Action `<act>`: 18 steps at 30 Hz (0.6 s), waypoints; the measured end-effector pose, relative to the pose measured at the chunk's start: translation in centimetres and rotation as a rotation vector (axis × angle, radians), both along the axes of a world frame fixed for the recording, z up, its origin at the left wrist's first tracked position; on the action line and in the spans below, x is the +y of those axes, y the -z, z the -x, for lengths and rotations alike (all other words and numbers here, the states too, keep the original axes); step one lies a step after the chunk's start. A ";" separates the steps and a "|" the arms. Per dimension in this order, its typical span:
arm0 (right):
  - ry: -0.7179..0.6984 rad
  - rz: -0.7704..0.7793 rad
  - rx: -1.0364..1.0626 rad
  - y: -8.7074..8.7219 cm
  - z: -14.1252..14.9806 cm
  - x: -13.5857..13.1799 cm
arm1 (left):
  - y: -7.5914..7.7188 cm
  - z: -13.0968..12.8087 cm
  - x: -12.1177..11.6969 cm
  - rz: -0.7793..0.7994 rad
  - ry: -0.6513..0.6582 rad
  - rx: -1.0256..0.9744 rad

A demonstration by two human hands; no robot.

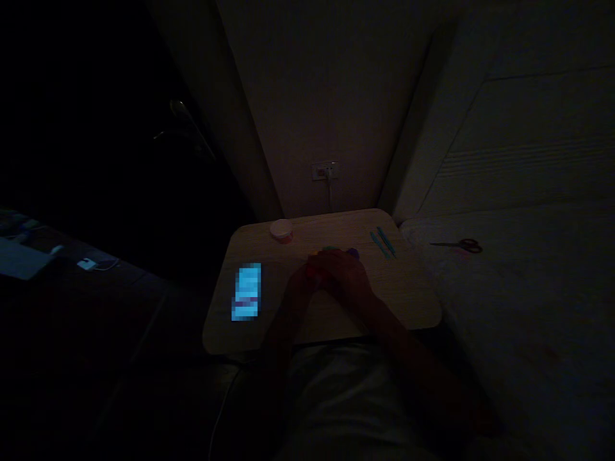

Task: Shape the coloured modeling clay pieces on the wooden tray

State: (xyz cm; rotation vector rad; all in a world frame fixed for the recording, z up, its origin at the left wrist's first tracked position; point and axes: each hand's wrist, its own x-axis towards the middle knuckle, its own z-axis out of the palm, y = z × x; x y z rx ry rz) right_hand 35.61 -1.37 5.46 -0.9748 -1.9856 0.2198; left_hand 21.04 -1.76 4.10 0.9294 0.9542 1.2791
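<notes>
In dim light, my left hand and my right hand meet over the middle of a small wooden table. A red lump, perhaps modelling clay, shows between them, with the fingers of both hands closed around it. My right hand lies partly over it and hides much of it. Just beyond the fingers are a yellow piece, a green piece and a purple piece, each partly covered or too dark to make out fully.
The table carries a white-and-red round tub at the back left, a lit phone at left and two teal stick-like tools at right. Scissors lie on a pale surface beyond the right edge. A wall socket is behind.
</notes>
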 end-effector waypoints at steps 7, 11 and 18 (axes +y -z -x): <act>-0.066 -0.022 0.104 0.1 0.5 -0.4 | -0.2 0.2 0.3 -0.034 0.042 0.205; -0.095 -0.021 0.150 0.2 -0.1 -0.9 | -0.1 0.4 0.0 -0.135 0.060 0.207; -0.026 -0.053 0.090 0.0 -0.8 -1.0 | 0.4 -0.2 -0.2 -0.046 0.055 0.030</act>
